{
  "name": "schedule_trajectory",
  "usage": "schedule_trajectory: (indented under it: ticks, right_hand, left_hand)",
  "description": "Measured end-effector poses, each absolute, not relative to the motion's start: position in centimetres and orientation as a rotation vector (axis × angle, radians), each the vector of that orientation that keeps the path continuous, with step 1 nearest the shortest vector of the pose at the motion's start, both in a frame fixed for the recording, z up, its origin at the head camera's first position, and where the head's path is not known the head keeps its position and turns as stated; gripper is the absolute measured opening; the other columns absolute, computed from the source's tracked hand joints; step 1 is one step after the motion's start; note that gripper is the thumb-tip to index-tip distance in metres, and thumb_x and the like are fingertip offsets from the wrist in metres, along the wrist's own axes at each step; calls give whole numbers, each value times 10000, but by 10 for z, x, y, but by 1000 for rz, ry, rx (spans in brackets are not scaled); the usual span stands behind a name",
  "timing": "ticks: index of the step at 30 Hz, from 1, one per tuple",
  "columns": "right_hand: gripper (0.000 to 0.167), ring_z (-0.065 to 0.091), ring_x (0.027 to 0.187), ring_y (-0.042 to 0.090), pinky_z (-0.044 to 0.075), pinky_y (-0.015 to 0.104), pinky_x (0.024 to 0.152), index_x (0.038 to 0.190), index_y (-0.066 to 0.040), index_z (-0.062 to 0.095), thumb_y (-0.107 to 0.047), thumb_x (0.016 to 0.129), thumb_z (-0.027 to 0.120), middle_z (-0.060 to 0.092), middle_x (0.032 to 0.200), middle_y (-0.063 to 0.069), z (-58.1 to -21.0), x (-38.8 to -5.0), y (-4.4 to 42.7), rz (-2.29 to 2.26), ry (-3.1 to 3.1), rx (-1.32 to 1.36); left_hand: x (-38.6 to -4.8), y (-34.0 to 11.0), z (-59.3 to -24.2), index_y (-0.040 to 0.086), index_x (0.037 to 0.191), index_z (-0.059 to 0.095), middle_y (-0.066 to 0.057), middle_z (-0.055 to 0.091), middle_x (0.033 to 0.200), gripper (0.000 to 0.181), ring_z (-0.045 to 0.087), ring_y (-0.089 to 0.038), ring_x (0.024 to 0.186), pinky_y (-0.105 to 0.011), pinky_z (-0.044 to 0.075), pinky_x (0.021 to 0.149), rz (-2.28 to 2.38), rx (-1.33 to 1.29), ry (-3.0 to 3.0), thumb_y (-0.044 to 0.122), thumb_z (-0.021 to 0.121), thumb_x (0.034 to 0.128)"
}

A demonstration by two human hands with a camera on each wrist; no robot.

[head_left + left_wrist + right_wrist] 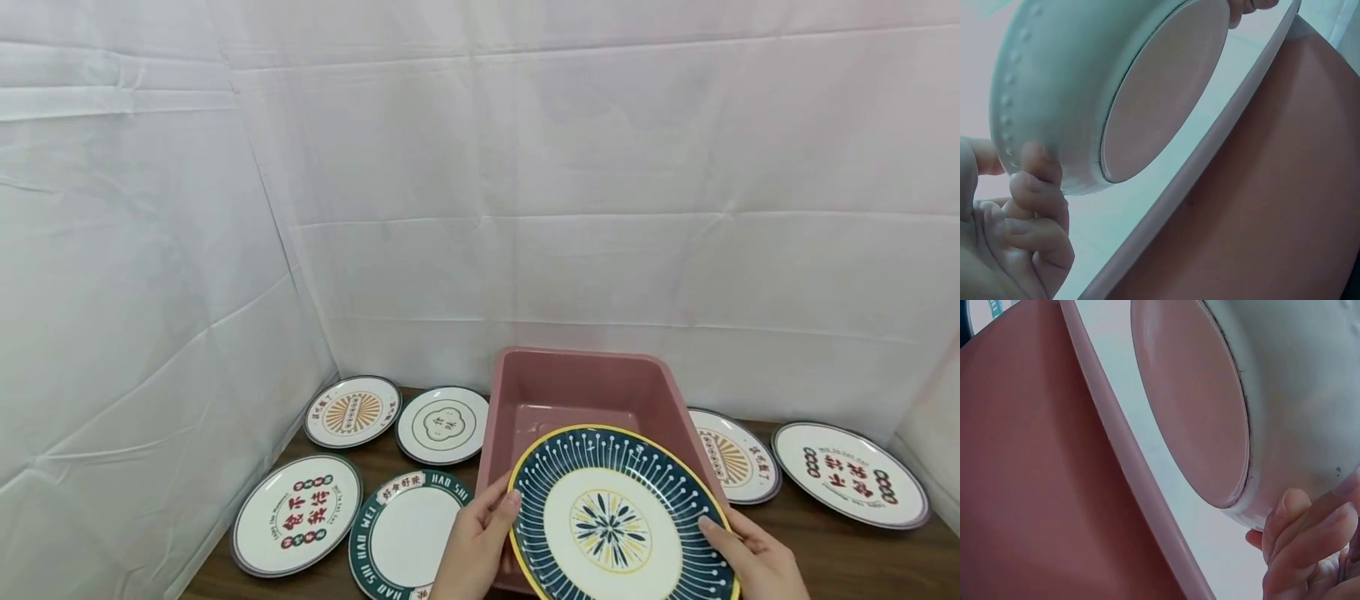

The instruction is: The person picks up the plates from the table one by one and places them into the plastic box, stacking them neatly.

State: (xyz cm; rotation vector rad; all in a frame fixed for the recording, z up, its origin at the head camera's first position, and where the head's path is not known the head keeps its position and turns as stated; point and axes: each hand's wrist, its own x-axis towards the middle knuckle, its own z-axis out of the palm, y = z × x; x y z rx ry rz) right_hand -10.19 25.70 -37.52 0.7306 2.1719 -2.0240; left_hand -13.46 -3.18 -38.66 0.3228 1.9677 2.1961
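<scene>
In the head view both hands hold a plate (611,521) with a dark blue patterned rim and a yellow edge above the near part of a pink basin (491,442). The left hand (474,542) pinches its left edge, thumb on top; the right hand (756,554) pinches its right edge the same way. Each wrist view shows the plate's pale underside (1066,94) (1297,394) beside the basin wall (1260,187) (1041,456), with the left fingers (1038,206) and right fingers (1310,537) curled under the rim.
Left of the basin lie several plates, among them a green-rimmed one (408,533), one with red characters (296,517), an orange-patterned one (352,412) and a smaller one (442,425). Two more plates (735,458) (851,475) lie at the right. White cloth (600,167) hangs behind and at the sides.
</scene>
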Motion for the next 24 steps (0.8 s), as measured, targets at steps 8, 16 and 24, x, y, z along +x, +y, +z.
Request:
schedule_trajectory:
  ticks: [8, 16, 24]
  right_hand:
    - [791, 659, 756, 176, 539, 371, 668, 1439, 47, 204, -401, 901, 571, 669, 906, 34, -362, -106, 253, -1974, 2232, 626]
    - [610, 637, 651, 122, 524, 293, 546, 1445, 13, 234, -316, 979, 451, 666, 934, 41, -345, -121, 253, -1939, 2365, 437]
    - [643, 644, 812, 88, 530, 289, 706, 1443, 45, 195, -321, 979, 448, 614, 1124, 95, -340, -138, 253, -1964, 2440, 309]
  left_hand:
    - [-141, -35, -378, -7, 1337, 461, -136, 672, 856, 472, 564, -82, 552, -176, 460, 518, 2217, 380, 1987, 273, 506, 960]
    - [-156, -30, -363, 16, 1308, 505, -93, 645, 726, 402, 418, -94, 381, -176, 364, 384, 2239, 423, 2129, 224, 502, 964]
    - [-172, -24, -358, -2, 1297, 509, -121, 659, 797, 371, 508, -124, 478, -200, 431, 441, 2235, 422, 2196, 181, 468, 977]
